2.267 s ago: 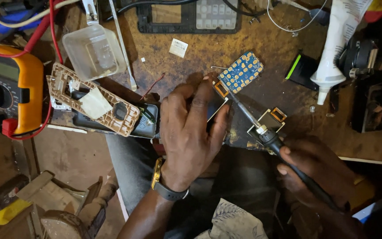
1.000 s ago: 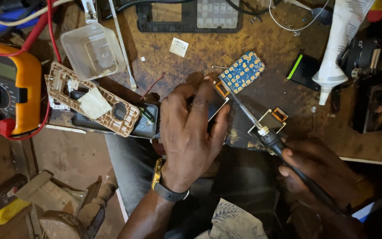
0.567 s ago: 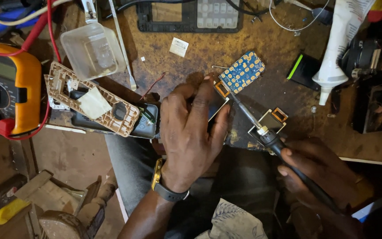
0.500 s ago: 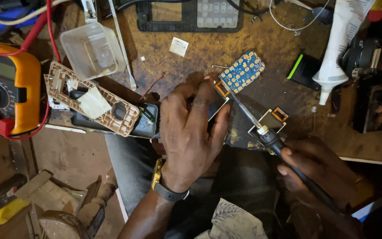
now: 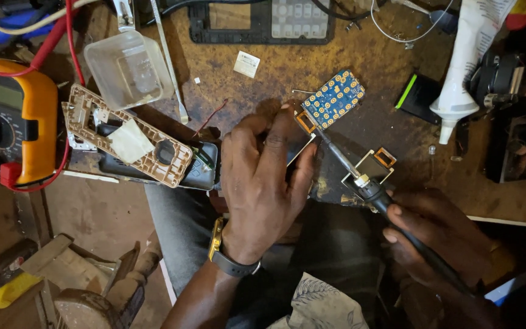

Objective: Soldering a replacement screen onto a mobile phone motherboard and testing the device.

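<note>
- Head view: the left hand [image 5: 263,183] presses flat on a dark phone body [image 5: 202,173] at the desk [image 5: 360,67] edge; if it shifts, the joint could smear.
- Right hand [image 5: 439,244], its grip closed round the soldering iron [image 5: 360,180], could slip onto the blue keypad board [image 5: 334,99].
- Orange flex connector [image 5: 305,122] beside the tip could scorch.

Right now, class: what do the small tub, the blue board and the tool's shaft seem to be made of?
Tub: clear plastic, slightly cloudy; the table shows through it.
Blue board: probably glossy circuit laminate, dotted with gold metal pads.
Tool shaft, held by the right hand: bare metal, judging by its grey shine.
</note>
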